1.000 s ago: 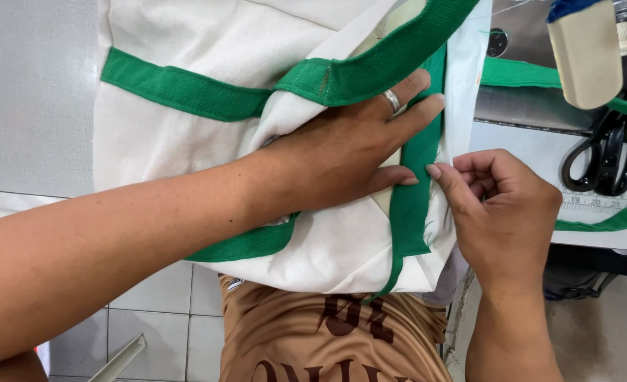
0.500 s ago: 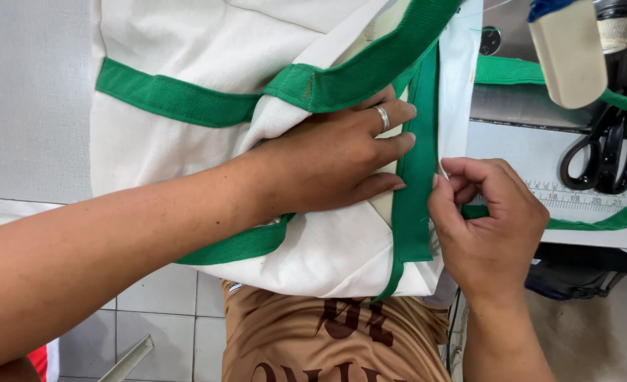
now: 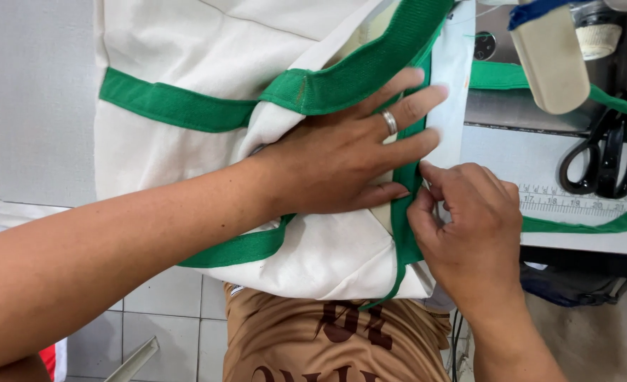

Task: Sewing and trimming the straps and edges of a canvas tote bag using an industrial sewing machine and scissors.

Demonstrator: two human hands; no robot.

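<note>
Grey table (image 3: 37,106) bears a white bag (image 3: 186,64); left hand (image 3: 342,152) presses flat, right hand (image 3: 469,226) pinches green trim (image 3: 402,226).

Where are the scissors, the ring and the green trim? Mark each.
scissors (image 3: 604,159), head view, on the black handles.
ring (image 3: 390,122), head view, on the band around the left hand's finger.
green trim (image 3: 175,106), head view, mid-strip on the white fabric.

L hand (image 3: 345,159) flat, fingers spread, R hand (image 3: 469,226) curled, fingertips pinched, hands touching

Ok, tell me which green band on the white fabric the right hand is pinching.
The vertical green band along the white fabric's right edge; the right hand pinches it there. The other bands lie left, under or beyond the left hand.
</note>
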